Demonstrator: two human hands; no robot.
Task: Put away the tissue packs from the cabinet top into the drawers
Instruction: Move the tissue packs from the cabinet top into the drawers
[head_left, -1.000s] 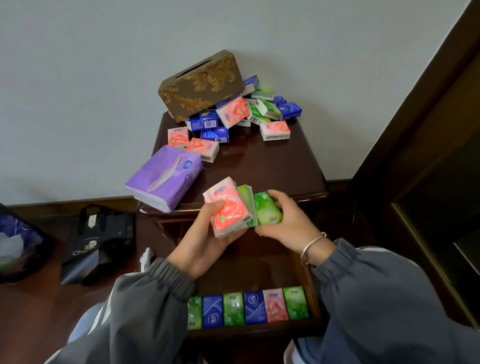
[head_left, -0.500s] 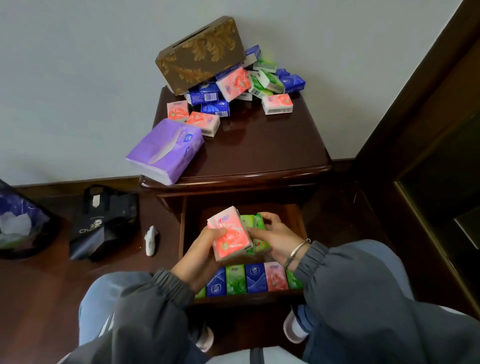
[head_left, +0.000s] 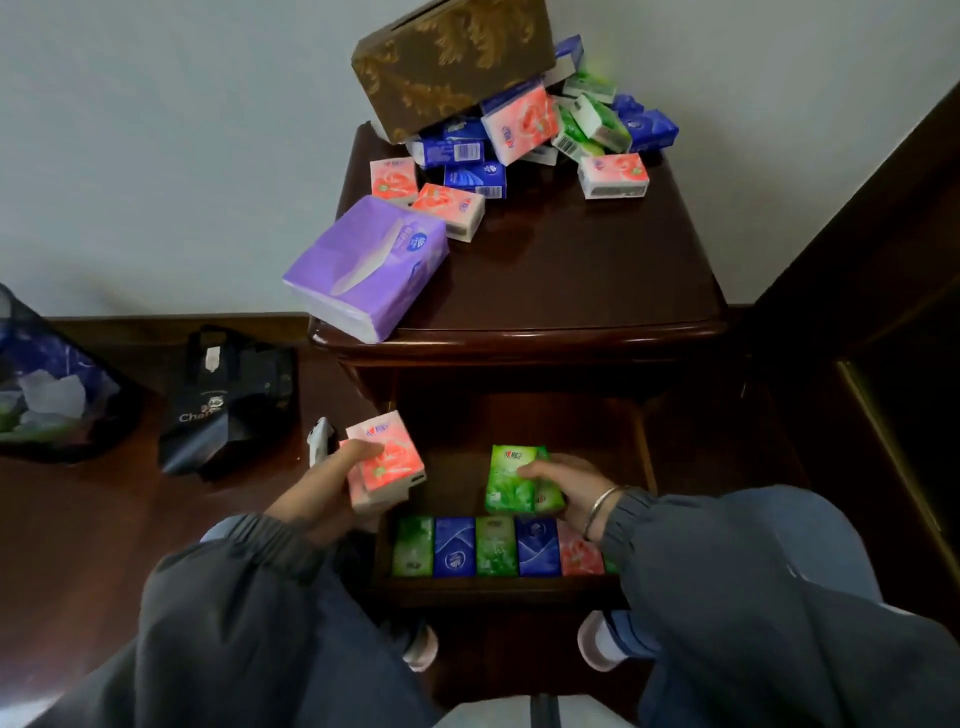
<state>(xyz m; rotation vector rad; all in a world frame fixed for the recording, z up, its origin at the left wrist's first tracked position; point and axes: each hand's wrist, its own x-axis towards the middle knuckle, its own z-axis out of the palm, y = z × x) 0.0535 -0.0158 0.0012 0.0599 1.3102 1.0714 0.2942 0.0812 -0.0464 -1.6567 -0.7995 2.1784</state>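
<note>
1. Head view: our left hand (head_left: 332, 483) grips pink tissue packs (head_left: 389, 457) at the left edge of the open drawer (head_left: 498, 590); our right hand (head_left: 561, 480) holds green tissue packs (head_left: 511, 478) inside it, behind a filled row (head_left: 493, 545)
2. Same view: loose packs (head_left: 519, 140) heaped on the tabletop (head_left: 571, 270)
3. Handling, we judge: light, soft, slick-wrapped; pinch across the narrow sides

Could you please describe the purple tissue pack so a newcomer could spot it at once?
Find the dark wooden cabinet. At the front left corner of its top lies the purple tissue pack, overhanging the edge. It is the only purple one and much bigger than the small pink, blue and green packs behind it.
</note>
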